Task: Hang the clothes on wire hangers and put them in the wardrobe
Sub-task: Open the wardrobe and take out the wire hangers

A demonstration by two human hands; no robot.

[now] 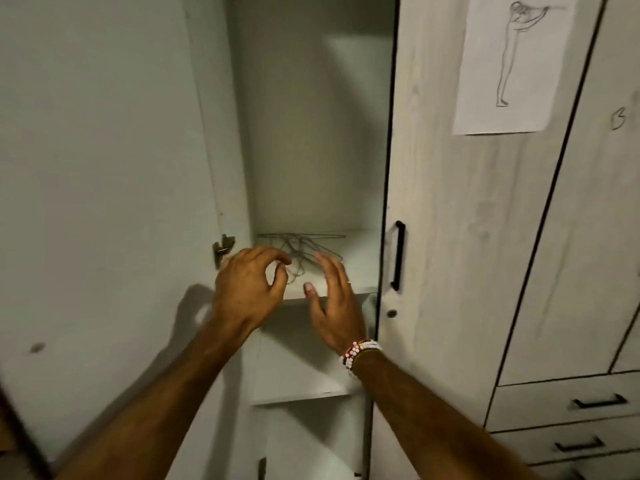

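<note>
1. The left hand has its fingers curled, forefinger and thumb nearly meeting beside a wire loop; I cannot tell whether it pinches the wire.
2. The right hand is spread with straight fingers and holds nothing; beaded bracelets circle its wrist.
3. The wire hangers lie tangled on the wardrobe shelf, just beyond both hands.
4. To the right, the closed door bears a black handle and a figure sketch.

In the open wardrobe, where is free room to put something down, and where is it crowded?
Free: the right part of the upper shelf, between the wire hangers and the closed door; also the lower shelf. Crowded: the upper shelf's left and middle, where the hangers lie and the left hand and right hand reach.
</note>
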